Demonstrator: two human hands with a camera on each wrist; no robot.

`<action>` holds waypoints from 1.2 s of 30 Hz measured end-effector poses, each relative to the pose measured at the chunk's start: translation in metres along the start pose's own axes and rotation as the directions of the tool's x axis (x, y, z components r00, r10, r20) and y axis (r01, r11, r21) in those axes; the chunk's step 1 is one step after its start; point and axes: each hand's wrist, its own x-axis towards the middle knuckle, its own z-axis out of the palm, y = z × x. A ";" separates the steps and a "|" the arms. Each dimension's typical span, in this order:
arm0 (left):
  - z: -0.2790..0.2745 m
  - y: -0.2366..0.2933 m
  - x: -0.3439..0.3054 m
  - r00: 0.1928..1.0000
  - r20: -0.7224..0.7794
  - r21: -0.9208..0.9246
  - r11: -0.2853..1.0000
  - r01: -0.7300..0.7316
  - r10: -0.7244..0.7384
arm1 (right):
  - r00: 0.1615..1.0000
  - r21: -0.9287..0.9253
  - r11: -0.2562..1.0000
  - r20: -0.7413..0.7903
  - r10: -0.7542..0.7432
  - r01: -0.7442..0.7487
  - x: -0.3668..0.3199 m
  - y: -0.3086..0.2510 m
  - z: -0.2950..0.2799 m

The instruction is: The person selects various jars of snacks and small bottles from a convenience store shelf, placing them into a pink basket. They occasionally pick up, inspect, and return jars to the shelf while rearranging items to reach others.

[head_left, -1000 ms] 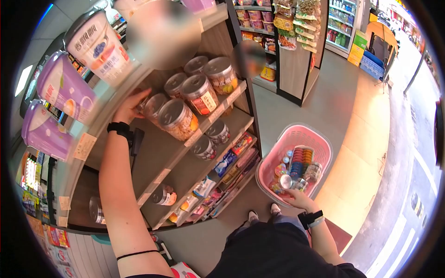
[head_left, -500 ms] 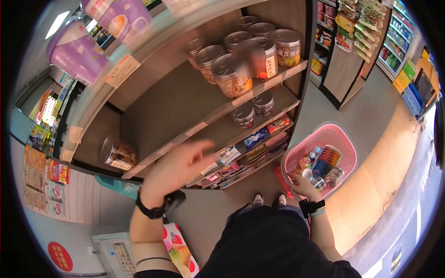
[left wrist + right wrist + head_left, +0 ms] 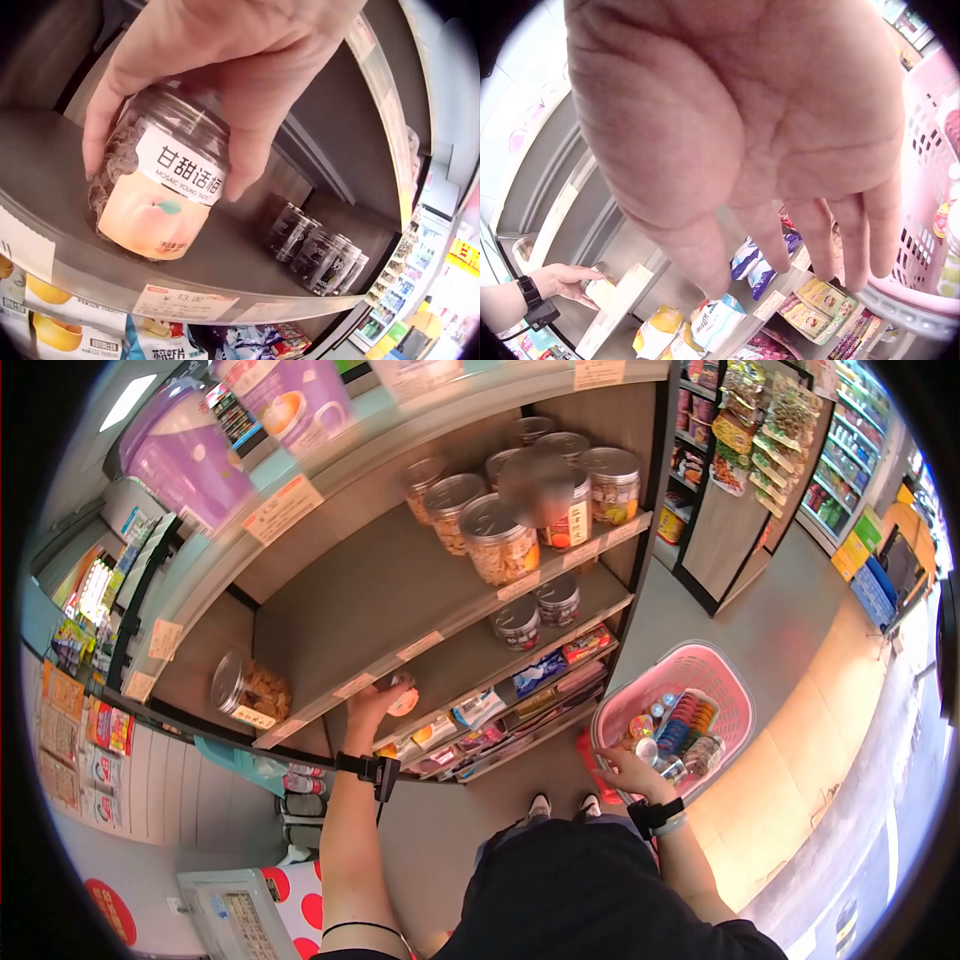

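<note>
On the middle shelf, my left hand grips a clear jar with a peach label from above, thumb on one side and fingers on the other. In the head view the left hand partly covers that jar. My right hand is at the near left rim of the pink basket. Seen in the right wrist view, the right hand has extended fingers, its palm bare, with the basket's wall beside it.
Several snack jars stand on the upper shelf, and one lies tilted at its left end. Dark-lidded jars stand farther right on the middle shelf. Bagged snacks fill the shelf below. Packages and jars lie in the basket.
My left hand has left the upper shelf, moved down past the shelf edge and taken hold of the peach-label jar. My right hand stays by the basket.
</note>
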 end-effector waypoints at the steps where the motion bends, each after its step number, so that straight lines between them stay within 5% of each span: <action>1: 0.002 -0.009 0.004 1.000 0.012 -0.001 1.000 -0.009 0.009 | 1.000 0.001 1.000 -0.013 0.007 -0.007 -0.003 0.001 -0.001; 3: 0.002 0.005 0.002 0.992 -0.073 -0.119 0.988 0.097 -0.106 | 0.998 0.010 0.998 0.024 0.064 -0.064 -0.007 0.002 -0.001; 5: 0.009 0.037 -0.016 0.998 -0.060 -0.096 0.995 -0.008 0.002 | 0.998 0.069 0.995 -0.011 0.067 -0.066 -0.014 -0.002 -0.004; 7: 0.021 0.087 -0.042 0.988 -0.086 0.080 0.989 -0.123 0.130 | 0.997 0.128 0.990 -0.038 0.069 -0.064 -0.016 -0.002 -0.003; 9: 0.029 0.112 -0.069 0.999 -0.041 0.194 0.981 -0.017 0.026 | 0.994 0.128 0.988 -0.060 0.096 -0.088 -0.016 0.001 0.000; 11: 0.043 0.101 -0.082 0.979 0.108 0.363 0.910 -0.202 0.174 | 0.996 0.124 0.990 -0.057 0.073 -0.065 -0.015 0.006 0.004; 14: 0.063 0.146 -0.106 0.936 0.331 0.269 0.938 -0.218 0.122 | 0.995 0.089 0.993 -0.045 0.084 -0.080 -0.014 0.004 0.004; 17: 0.070 0.173 -0.119 0.853 0.461 0.270 0.877 -0.398 0.245 | 0.995 0.078 0.993 -0.020 0.093 -0.091 -0.013 -0.001 0.001; 21: 0.046 0.228 -0.126 0.832 0.489 0.178 0.904 -0.389 0.262 | 0.995 0.086 0.992 -0.014 0.094 -0.092 -0.012 0.000 0.002; 22: 0.036 0.241 -0.126 0.857 0.444 0.133 0.926 -0.352 0.262 | 0.994 0.085 0.991 0.002 0.106 -0.106 -0.012 0.000 0.002; 24: 0.013 0.242 -0.110 0.844 0.289 0.151 0.849 -0.506 0.452 | 0.996 0.078 0.993 -0.004 0.085 -0.084 -0.012 -0.001 0.002; 27: -0.008 0.250 -0.075 0.920 0.031 0.039 0.920 -0.391 0.390 | 0.998 0.073 0.995 -0.008 0.068 -0.067 -0.013 -0.003 0.002; 28: -0.016 0.250 -0.059 0.919 -0.017 0.171 0.906 -0.386 0.395 | 0.997 0.080 0.994 -0.010 0.072 -0.071 -0.011 -0.004 0.003; 31: -0.029 0.236 -0.013 0.903 -0.078 0.420 0.836 -0.354 0.422 | 0.993 0.056 0.991 0.019 0.118 -0.119 -0.010 -0.013 -0.003; 36: -0.035 0.210 0.029 0.962 0.024 0.440 0.862 -0.253 0.270 | 0.998 0.103 0.993 -0.009 0.060 -0.059 -0.013 -0.008 -0.004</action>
